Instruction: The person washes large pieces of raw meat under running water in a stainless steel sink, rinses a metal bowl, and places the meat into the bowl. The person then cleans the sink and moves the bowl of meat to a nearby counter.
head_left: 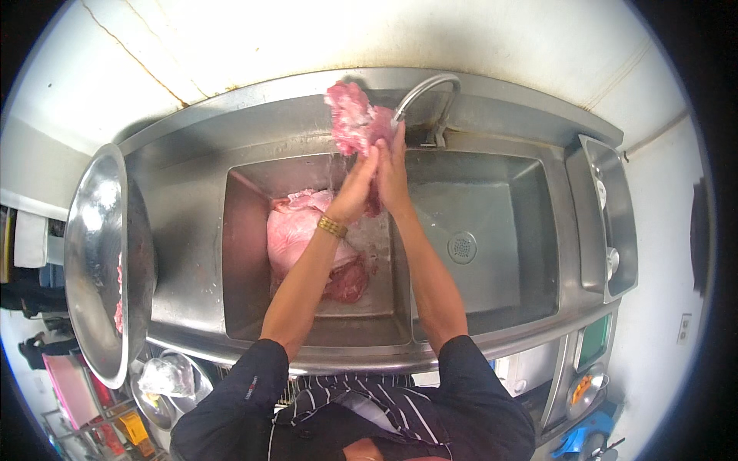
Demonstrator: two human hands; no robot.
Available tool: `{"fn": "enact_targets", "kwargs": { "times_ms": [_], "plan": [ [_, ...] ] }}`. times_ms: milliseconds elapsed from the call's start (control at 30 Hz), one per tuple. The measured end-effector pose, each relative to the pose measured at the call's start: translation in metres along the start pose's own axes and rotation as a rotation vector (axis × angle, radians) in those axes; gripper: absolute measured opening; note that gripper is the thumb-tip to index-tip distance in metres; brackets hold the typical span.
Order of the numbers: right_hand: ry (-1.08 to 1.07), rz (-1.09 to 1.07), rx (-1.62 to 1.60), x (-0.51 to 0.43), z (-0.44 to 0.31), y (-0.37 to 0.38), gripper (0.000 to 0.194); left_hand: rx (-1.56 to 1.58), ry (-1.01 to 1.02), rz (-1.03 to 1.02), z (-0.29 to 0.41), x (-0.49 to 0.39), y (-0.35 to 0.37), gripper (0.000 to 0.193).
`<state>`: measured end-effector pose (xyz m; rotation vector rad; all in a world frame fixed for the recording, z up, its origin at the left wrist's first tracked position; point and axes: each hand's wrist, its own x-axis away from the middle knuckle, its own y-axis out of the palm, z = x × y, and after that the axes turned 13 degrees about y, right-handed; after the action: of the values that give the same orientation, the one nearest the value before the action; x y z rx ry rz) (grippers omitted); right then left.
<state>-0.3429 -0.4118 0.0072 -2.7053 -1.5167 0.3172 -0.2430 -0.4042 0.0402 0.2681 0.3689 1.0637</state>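
Both my hands are raised over the divider of a steel double sink, holding a piece of raw red meat (350, 118) at the faucet spout. My left hand (354, 190) presses it from the left, and a gold watch or bracelet (332, 227) sits on that wrist. My right hand (393, 178) grips it from the right, close under the curved faucet (429, 83). Water drips below the meat. A large pale slab of raw meat with skin or fat (300, 230) lies in the left basin (248, 276), partly hidden by my left forearm.
The right basin (490, 230) has a round drain strainer (462, 248). A big steel bowl (138, 242) with some meat inside stands on the left drainboard. At the right end sits a steel pan (622, 230) holding small white items. A wall rises behind the sink.
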Motion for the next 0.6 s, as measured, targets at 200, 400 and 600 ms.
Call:
{"fn": "enact_targets", "kwargs": {
  "times_ms": [200,400,600],
  "plan": [
    [0.544,-0.285,-1.139,0.014,0.031,-0.004,0.058,-1.495,-0.17,-0.21,-0.03,0.025,0.029,0.099],
    [0.687,-0.186,-1.331,0.022,0.052,0.004,0.05,-1.546,0.31,-0.493,-0.02,0.061,-0.001,0.093],
    [0.617,-0.145,-1.277,0.015,0.029,0.011,0.053,-1.761,0.231,-0.43,-0.013,0.043,0.002,0.095]
  ]
}}
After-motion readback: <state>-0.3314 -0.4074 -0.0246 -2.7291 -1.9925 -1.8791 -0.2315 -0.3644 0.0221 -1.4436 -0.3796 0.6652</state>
